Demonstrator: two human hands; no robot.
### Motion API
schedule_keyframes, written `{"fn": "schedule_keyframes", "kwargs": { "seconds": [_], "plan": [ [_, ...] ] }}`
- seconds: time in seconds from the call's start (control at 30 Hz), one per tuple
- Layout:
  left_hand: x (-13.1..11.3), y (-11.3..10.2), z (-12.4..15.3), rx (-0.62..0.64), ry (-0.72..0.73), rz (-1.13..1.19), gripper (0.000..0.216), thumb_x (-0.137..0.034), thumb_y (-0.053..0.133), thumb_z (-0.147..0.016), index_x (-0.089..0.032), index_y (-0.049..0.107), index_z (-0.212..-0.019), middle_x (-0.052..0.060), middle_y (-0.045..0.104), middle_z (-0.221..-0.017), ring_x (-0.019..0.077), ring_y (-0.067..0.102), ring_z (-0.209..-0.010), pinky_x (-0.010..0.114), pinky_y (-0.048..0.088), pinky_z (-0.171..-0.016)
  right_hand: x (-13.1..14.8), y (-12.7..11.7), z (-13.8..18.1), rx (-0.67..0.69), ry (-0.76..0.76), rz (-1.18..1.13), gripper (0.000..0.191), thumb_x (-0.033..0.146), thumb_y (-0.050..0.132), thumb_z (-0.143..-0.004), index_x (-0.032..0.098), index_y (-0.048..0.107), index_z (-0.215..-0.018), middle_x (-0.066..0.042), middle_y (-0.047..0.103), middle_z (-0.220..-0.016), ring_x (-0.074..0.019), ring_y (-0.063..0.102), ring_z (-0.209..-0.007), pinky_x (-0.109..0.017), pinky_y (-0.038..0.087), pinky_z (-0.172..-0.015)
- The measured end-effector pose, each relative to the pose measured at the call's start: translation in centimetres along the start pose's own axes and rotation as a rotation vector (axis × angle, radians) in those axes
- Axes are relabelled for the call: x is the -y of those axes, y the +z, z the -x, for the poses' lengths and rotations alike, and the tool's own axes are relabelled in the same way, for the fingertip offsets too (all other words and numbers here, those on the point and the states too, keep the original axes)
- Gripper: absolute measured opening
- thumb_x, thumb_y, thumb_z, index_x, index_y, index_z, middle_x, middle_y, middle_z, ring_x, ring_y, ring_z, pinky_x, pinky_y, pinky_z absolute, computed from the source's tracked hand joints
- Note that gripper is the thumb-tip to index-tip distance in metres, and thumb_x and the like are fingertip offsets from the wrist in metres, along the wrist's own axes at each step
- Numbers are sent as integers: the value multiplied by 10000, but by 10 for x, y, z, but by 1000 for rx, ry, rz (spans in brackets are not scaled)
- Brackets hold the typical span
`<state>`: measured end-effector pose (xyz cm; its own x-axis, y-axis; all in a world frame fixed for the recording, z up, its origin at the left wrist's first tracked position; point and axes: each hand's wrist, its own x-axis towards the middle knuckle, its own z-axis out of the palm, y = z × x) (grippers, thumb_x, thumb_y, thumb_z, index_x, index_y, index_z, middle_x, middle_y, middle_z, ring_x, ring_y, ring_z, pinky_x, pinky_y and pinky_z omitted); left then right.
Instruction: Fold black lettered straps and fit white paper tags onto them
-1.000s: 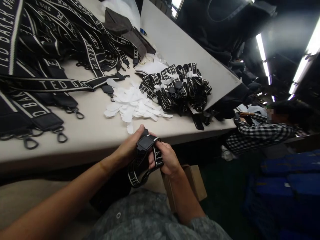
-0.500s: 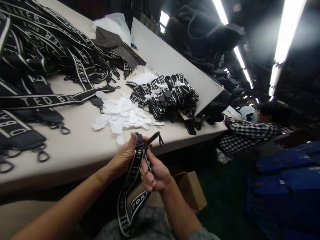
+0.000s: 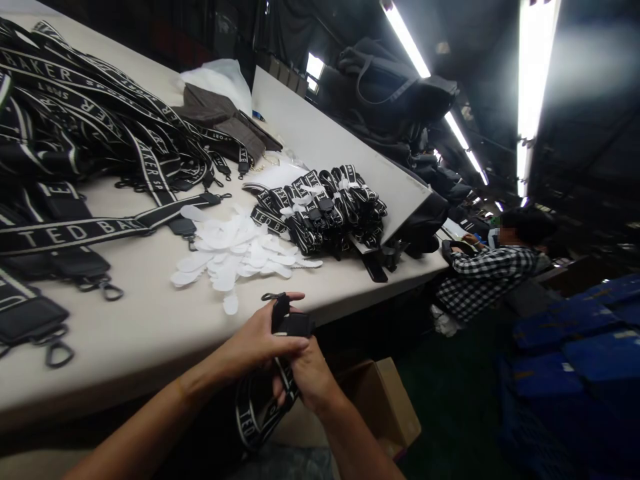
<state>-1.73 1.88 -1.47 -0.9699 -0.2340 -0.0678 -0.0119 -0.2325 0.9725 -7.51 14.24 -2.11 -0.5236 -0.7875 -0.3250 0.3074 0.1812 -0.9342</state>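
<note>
My left hand [image 3: 260,340] and my right hand [image 3: 307,373] are both closed on one black strap [image 3: 257,413] with white lettering, just off the near edge of the table [image 3: 150,327]. The strap's black end tabs and metal clip stick up between my fingers, and the rest hangs in a loop toward my lap. Just beyond my hands a pile of white paper tags [image 3: 235,250] lies on the table. Behind the tags sits a heap of folded, bundled straps [image 3: 325,210].
Many loose black straps [image 3: 85,153] with clips cover the table's left side. A brown bag [image 3: 225,123] and white plastic lie further back. A cardboard box [image 3: 385,407] stands on the floor beside me. A person in a checked shirt [image 3: 487,270] sits at right near blue crates [image 3: 590,353].
The strap went from bunched in my hands to hanging in a long loop, and I have gathered its ends between both hands again. My view has tilted up and right.
</note>
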Motion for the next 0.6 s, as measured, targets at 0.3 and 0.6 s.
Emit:
{"fn": "schedule_keyframes", "kwargs": {
  "seconds": [0.3,0.6],
  "plan": [
    [-8,1,7,0,-46,21,612,-352,764,-718,-202,547,-1270,62,700,-968,245,675,-866,292,548,-706,5,-1,2,-42,50,98,736,819,603,-706,86,655,-740,-9,491,-378,-102,423,-267,-174,314,-265],
    [-1,11,6,-251,138,14,501,-612,521,-915,-139,646,-1025,102,724,-902,235,693,-827,291,561,-749,-8,6,1,-94,-162,102,692,762,518,-851,110,625,-643,-45,552,-428,-112,473,-296,-199,400,-320]
  ]
}}
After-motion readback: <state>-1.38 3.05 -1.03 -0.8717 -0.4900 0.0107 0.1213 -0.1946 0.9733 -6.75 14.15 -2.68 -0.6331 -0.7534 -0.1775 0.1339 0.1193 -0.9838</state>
